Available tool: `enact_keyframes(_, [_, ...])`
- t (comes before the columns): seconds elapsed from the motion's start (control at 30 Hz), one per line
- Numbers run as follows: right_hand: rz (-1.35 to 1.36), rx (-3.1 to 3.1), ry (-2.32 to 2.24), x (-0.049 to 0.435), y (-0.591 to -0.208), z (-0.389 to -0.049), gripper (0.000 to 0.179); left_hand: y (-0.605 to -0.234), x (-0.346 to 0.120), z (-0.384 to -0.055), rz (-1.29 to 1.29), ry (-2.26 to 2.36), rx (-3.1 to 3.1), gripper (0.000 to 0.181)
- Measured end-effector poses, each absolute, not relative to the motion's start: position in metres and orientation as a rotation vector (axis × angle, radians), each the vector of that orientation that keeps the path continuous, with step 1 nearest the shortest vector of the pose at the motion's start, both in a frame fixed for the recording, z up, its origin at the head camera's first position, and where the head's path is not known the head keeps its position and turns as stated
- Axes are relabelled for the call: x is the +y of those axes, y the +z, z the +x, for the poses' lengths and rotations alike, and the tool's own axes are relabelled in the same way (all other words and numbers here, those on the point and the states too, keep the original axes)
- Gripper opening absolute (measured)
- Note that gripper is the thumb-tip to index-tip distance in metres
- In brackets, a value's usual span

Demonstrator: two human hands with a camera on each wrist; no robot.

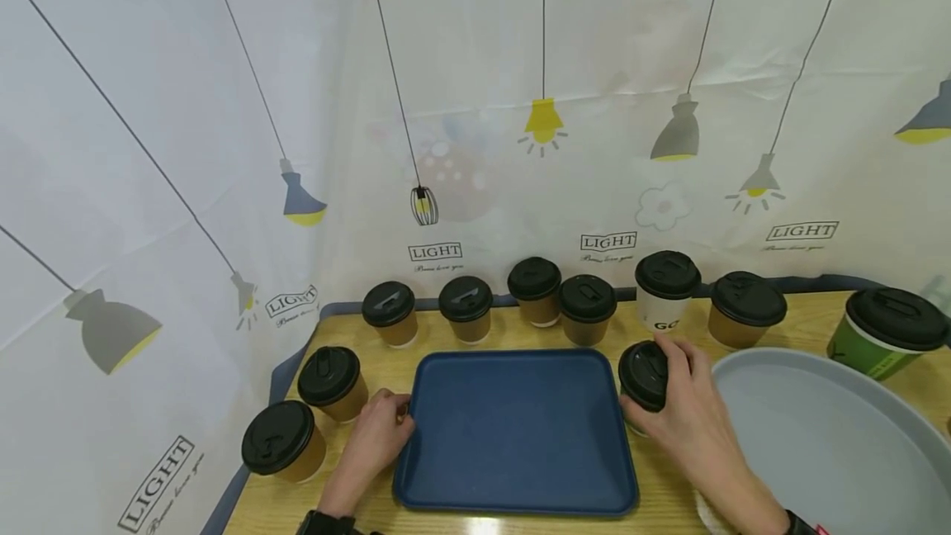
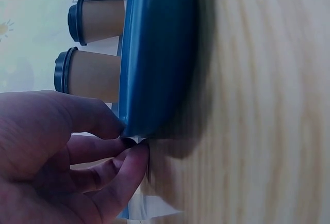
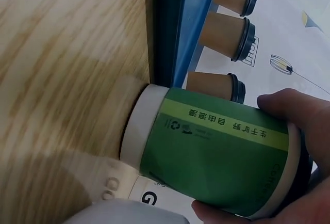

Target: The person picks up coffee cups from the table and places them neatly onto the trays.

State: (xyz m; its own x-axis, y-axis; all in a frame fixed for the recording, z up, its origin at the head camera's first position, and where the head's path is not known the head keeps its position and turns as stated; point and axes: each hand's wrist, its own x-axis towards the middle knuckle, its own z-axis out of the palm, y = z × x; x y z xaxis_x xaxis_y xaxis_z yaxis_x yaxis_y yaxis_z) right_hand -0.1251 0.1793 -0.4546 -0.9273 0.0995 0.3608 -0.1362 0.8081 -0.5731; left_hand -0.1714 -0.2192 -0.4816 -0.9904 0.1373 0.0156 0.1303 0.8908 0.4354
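Listener: What lies at the centre, and where is the left hand?

Describer: A dark-blue, shallow rectangular tray with rounded corners [image 1: 516,432] lies on a pale wood-grain table [image 1: 664,487]. Taking the tray as the clock's middle, a person's left hand [image 1: 376,429] sits at nine o'clock, its thumb and curled fingertips pinching the tray's rim.

Listener: And the right hand?

Describer: The right hand [image 1: 687,407], between two and three o'clock, grasps a green paper cup with a white base band [image 3: 216,152] near its black lid [image 1: 643,376]. That cup is upright just beside the tray; whether its base touches the table cannot be told.

Listener: What stands around them?

Describer: Two brown paper cups with black lids [image 1: 345,403] are at nine to ten o'clock, beyond the left hand. Four more line the far side, from ten to one. A white paper cup with black lettering [image 1: 657,308] stands before two. At three, beyond the right hand, lies a large, round grey tray [image 1: 825,444].
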Motion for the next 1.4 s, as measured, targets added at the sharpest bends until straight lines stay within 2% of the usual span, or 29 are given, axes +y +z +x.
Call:
enact_keyframes(0.27, [0.11,-2.484,0.856,0.176,-0.442,-0.126,0.092,-0.483,-0.219,-0.171,0.219,0.71,3.046,0.03])
enact_keyframes(0.5, [0.279,-2.46,0.883,0.159,-0.433,-0.145,0.093,-0.485,-0.219,-0.172,0.212,0.716,3.052,0.03])
enact_keyframes(0.83, [0.335,-2.556,0.875,0.14,-0.445,-0.172,0.094,-0.486,-0.217,-0.17,0.227,0.678,3.09,0.03])
enact_keyframes(1.4, [0.363,-2.577,0.841,0.132,-0.458,-0.182,0.094,-0.486,-0.217,-0.17,0.234,0.675,3.097,0.029])
